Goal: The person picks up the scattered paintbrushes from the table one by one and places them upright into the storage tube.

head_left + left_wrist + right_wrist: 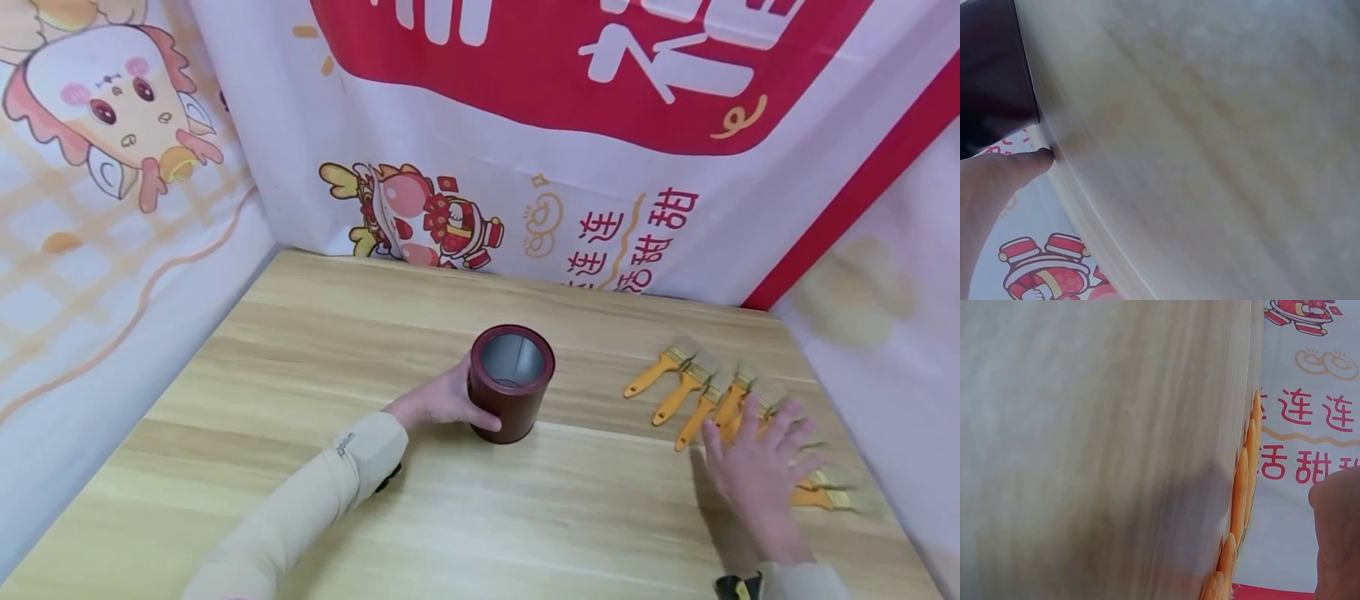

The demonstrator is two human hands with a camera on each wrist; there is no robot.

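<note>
A dark brown cylindrical canister [516, 408] stands upright on the wooden table, its top uncovered and its grey metal inside visible. My left hand [448, 398] grips it from the left side, with the thumb across the near wall and the other fingers mostly hidden behind. In the left wrist view, only part of the canister [991, 69] shows at the upper left. Over at the right, several paintbrushes [681, 395] with orange handles and pale bristles lie in a fanned row. Above them my right hand [757, 475] hovers with its fingers spread, holding nothing and covering some brushes.
The wood-grain table [315, 367] extends to a white printed cloth [300, 175] at the back. Similar cloth walls rise on the left and right. The brushes lie near the table's right edge, a short way from the canister.
</note>
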